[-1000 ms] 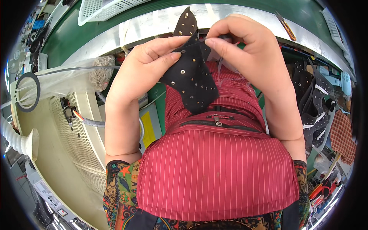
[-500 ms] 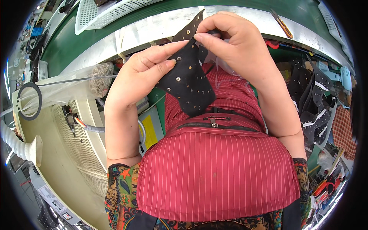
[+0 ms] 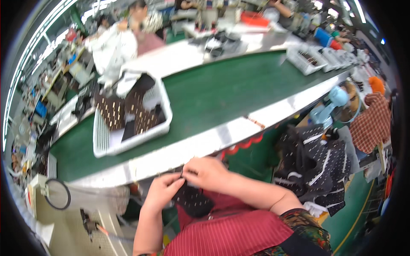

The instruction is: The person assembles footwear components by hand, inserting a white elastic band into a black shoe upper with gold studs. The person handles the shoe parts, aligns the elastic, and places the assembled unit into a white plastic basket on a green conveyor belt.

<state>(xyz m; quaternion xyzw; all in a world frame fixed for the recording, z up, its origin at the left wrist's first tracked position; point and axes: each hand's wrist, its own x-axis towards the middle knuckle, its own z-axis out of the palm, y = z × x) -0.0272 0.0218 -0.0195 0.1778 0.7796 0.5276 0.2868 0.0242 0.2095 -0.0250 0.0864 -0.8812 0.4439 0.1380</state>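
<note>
A black fabric piece (image 3: 193,201) dotted with metal eyelets hangs from my fingers, just above my red striped apron (image 3: 230,232). At its top left edge my left hand (image 3: 160,191) pinches it between thumb and fingers. My right hand (image 3: 209,174) is closed on the upper edge, its fingertips right beside those of the left. Motion blurs the picture, and the fingers hide what exactly lies between the two fingertips.
Beyond my hands runs a green worktop (image 3: 226,89) with a pale metal edge (image 3: 200,148). A white basket (image 3: 164,123) there holds eyeleted fabric; a slim cutter (image 3: 255,122) lies rightward. Black pieces (image 3: 307,164) hang near a blue fan (image 3: 326,112). A co-worker (image 3: 143,32) is across.
The view has swung up, so the worktop, basket and far side show and my hands appear lower. Both hands still hold the black fabric piece.
</note>
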